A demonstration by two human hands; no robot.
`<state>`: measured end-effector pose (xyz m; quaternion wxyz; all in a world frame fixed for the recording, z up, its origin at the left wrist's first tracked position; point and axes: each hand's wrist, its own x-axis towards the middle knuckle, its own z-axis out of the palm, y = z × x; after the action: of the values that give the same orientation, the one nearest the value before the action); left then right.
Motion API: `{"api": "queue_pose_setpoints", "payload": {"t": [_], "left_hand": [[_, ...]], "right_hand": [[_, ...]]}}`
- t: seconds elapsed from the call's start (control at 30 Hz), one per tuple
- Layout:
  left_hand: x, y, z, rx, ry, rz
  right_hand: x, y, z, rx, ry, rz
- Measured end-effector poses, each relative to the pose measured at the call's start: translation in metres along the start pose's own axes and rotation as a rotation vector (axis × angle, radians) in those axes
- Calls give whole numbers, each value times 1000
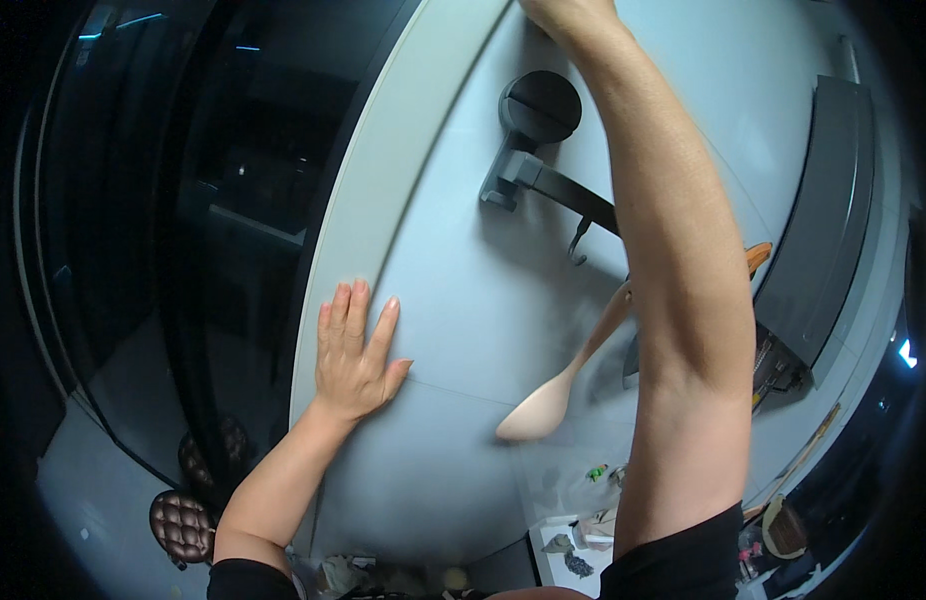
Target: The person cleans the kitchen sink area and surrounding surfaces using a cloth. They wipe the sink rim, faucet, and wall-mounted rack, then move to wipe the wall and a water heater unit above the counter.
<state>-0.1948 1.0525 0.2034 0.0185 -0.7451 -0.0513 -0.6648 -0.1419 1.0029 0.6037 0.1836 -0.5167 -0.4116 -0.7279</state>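
My left hand (354, 360) lies flat with its fingers apart, at the seam between a pale frame (380, 165) and a light tiled wall (440, 315). My right arm reaches up across the view. Only the wrist end of my right hand (572, 9) shows at the top edge; its fingers are cut off, so any hold is hidden. Below it is a wall-mounted utensil rack (572, 196) with a round black disc (542, 107) and a hook (578, 244). A beige spoon (542, 409) hangs there, its upper end behind my right forearm.
Dark reflective glass (238, 172) borders the frame on the left. A tufted brown stool seat (182, 525) stands at lower left. A long dark grey box-like fixture (819, 217) runs along the right. A white tray (564, 574) with small items sits at the bottom.
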Motion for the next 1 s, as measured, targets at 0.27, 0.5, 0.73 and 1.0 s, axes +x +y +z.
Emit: {"api": "queue_pose_setpoints", "payload": {"t": [0.27, 0.5, 0.73, 1.0], "left_hand": [[-2, 12, 3, -51, -7, -13], [-6, -3, -2, -322, 125, 34], [-76, 12, -74, -405, 50, -260], [-234, 50, -177, -338, -468, -663]], "right_hand": [[-13, -19, -15, -92, -274, -45], [-44, -40, -21, -186, -385, -55], [-71, -55, 1, -17, -401, 391], [-100, -77, -26, 427, -345, 580]]}}
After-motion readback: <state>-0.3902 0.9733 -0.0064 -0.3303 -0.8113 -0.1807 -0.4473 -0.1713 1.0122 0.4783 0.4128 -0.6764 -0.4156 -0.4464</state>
